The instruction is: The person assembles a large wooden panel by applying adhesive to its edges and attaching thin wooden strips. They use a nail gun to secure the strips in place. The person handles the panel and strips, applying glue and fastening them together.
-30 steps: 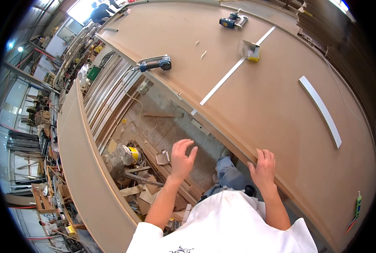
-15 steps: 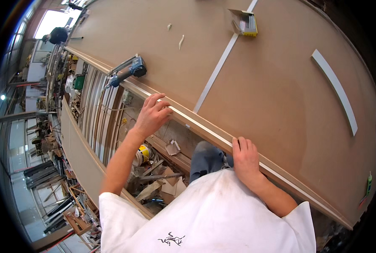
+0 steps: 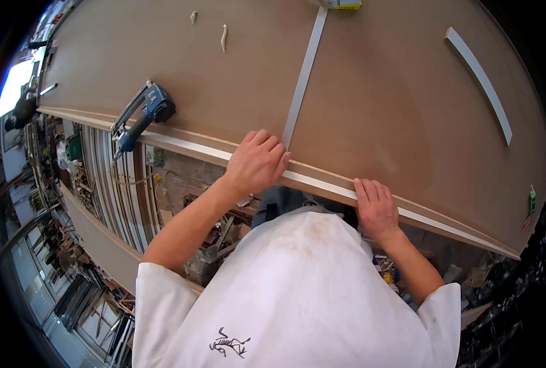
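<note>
A large brown board (image 3: pixel 401 104) lies in front of me, with a narrow white edge strip (image 3: pixel 322 186) along its near side. My left hand (image 3: pixel 257 161) is closed over that edge, its fingers curled on top near the end of a flat pale strip (image 3: pixel 303 80) that crosses the board. Farther right, my right hand (image 3: pixel 376 208) grips the same edge, fingertips on top; its thumb is hidden. A blue nail gun (image 3: pixel 158 105) rests across the edge, left of my left hand.
A curved-looking white strip (image 3: pixel 481 76) lies at the right. Pale smears (image 3: pixel 223 38) mark the board, and a yellow box (image 3: pixel 346 5) stands at the far edge. A green tool (image 3: pixel 532 199) lies near the right corner. Stacked long strips (image 3: pixel 117 168) and scraps fill the space below left.
My left hand has moved right along the edge, toward the crossing strip, and its fingers have come down over the edge. My right hand stays on the edge. The view has turned.
</note>
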A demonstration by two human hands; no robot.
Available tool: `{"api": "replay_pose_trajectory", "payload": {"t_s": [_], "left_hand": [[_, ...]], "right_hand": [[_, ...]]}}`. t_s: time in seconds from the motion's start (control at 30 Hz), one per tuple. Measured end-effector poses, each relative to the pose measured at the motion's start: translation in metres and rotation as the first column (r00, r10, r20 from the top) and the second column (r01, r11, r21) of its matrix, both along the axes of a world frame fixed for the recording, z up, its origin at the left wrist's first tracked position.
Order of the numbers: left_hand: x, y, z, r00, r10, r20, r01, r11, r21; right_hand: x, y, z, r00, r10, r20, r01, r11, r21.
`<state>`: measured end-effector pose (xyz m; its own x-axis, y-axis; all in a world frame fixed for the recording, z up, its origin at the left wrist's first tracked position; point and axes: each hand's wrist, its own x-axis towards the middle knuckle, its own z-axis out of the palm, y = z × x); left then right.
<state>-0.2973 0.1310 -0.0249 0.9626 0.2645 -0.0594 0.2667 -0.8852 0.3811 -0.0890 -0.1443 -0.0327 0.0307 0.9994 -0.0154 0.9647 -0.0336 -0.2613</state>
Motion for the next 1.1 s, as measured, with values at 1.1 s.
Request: {"api": "replay_pose_trajectory", "payload": {"t_s": [1.1], "left_hand": [[-0.137,0.138,0.03,0.782,0.486,0.39,-0.577,0.802,0.158]], "right_hand": [[-0.044,0.011,0.025,0.955,-0.266,0.128,0.269,0.963,-0.006]]}}
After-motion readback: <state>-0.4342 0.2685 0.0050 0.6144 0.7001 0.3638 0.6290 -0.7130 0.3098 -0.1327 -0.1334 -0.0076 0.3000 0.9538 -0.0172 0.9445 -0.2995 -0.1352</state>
